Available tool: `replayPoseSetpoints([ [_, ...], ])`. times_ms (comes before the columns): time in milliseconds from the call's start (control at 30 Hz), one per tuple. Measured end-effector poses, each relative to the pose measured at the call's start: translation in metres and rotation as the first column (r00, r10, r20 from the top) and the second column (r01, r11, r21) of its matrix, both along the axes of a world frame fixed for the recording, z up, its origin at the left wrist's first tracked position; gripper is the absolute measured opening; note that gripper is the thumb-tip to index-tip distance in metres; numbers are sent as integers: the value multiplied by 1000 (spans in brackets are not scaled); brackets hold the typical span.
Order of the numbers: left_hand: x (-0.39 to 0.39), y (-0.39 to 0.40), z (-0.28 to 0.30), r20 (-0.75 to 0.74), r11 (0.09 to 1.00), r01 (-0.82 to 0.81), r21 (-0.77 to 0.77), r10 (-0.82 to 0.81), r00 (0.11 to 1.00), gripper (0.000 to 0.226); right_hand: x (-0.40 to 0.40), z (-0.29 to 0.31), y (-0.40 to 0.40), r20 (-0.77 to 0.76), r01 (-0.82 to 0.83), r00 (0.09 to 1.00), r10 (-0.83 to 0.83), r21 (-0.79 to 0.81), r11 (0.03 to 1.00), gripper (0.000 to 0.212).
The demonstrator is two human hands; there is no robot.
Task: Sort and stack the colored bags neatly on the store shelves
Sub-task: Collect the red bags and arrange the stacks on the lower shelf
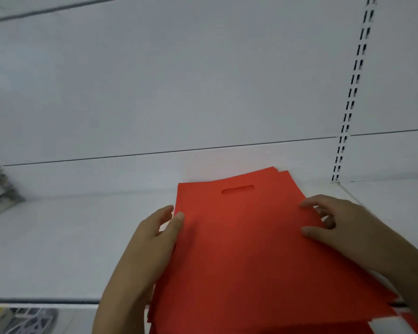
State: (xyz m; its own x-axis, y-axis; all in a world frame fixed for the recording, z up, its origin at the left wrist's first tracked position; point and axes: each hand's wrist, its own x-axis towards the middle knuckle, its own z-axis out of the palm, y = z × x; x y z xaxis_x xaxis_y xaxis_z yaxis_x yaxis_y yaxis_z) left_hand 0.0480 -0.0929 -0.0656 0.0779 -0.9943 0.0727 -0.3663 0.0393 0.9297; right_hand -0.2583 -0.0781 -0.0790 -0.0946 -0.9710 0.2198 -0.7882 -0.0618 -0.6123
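Stack of red bags (241,249) lying flat on the white shelf (58,237), handle cutout (237,189) toward the back wall, near edge hanging past the shelf lip. Left hand (145,247) up against the stack's left edge, thumb on top, fingers tucked at the side. Right hand (343,227) on the right edge, fingers loosely spread on the top bag. Slotted upright (352,92) just right, blurry grey stuff (0,189) far left. Nothing crowding the stack.
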Motion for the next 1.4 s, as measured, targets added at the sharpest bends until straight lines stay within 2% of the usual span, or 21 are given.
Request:
replayPoseSetpoints([
  [100, -3, 0, 2, -70, 999, 23, 40, -20, 997, 20, -2, -5, 1, -35, -4, 999, 5, 24, 1000, 41],
  [200, -7, -1, -1, 11, 997, 39, 69, -40, 999, 58, -4, -5, 3, -61, -19, 998, 21, 27, 999, 41],
  [333, -14, 2, 7, -39, 987, 114, 110, -110, 993, 39, -4, -5, 5, -48, -33, 998, 34, 14, 999, 40],
  [433, -13, 3, 7, 42, 992, 101, 78, -104, 994, 46, -4, -5, 8, -29, -39, 999, 39, 4, 999, 40],
  [633, -14, 3, 4, 13, 998, 50, 46, -51, 999, 69, -5, -5, 12, 2, -25, 1000, 25, -10, 1000, 51],
  [800, -16, 0, 1, -6, 998, -33, 56, 33, 999, 51, -2, -7, 10, -36, 23, 999, -22, 26, 999, 55],
  [900, -16, 0, 0, -7, 999, -2, 44, 2, 1000, 37, -1, -6, 10, -46, -4, 999, 6, 34, 999, 48],
  [1067, -11, 1, 1, -38, 988, 130, 87, -127, 991, 40, 1, -1, 12, 60, -33, 998, 33, 12, 999, 47],
  [1233, -9, 1, 2, -229, 959, 271, 84, -246, 942, 36, -1, 0, 11, 152, -8, 988, 14, -45, 999, 48],
  [1300, -7, -2, 0, -275, 968, 248, 47, -226, 934, 35, -2, 1, 11, 234, -27, 972, 35, -35, 999, 48],
  [1400, -4, -8, -4, -220, 987, 158, 19, -150, 964, 39, -5, 4, 12, 328, -61, 943, 65, -23, 998, 48],
])
